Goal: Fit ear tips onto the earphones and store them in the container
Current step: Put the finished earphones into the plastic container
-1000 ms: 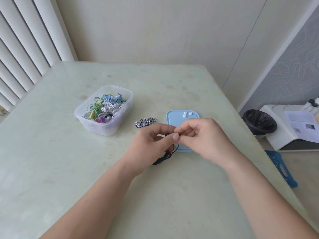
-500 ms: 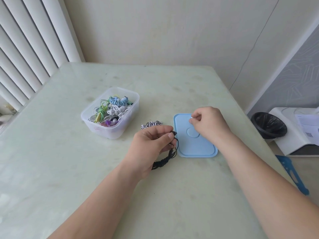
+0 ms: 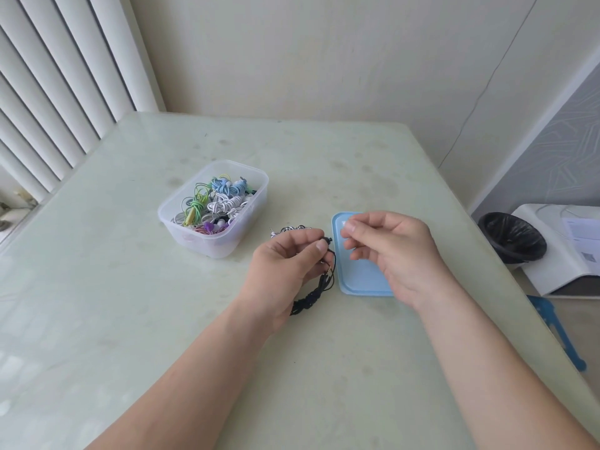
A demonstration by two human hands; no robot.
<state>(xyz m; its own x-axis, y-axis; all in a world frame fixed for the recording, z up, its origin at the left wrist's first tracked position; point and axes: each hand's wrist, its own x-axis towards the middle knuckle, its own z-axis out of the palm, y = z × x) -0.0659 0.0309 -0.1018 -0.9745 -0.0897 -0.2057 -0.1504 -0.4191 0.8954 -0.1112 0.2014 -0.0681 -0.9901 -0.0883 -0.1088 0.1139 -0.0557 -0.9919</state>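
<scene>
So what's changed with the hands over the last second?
The right hand drew away from the left hand, reached to the far end of the blue lid, and has now come back toward it, fingertips pinched; whether they hold an ear tip is too blurred. The left hand kept gripping the black earphones; the container stayed put.

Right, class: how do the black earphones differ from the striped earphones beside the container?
The black earphones are plain black; the striped earphones are black and white. The left hand holds the black earphones, while the striped earphones lie on the table. Both are bundled cables outside the container.
</scene>
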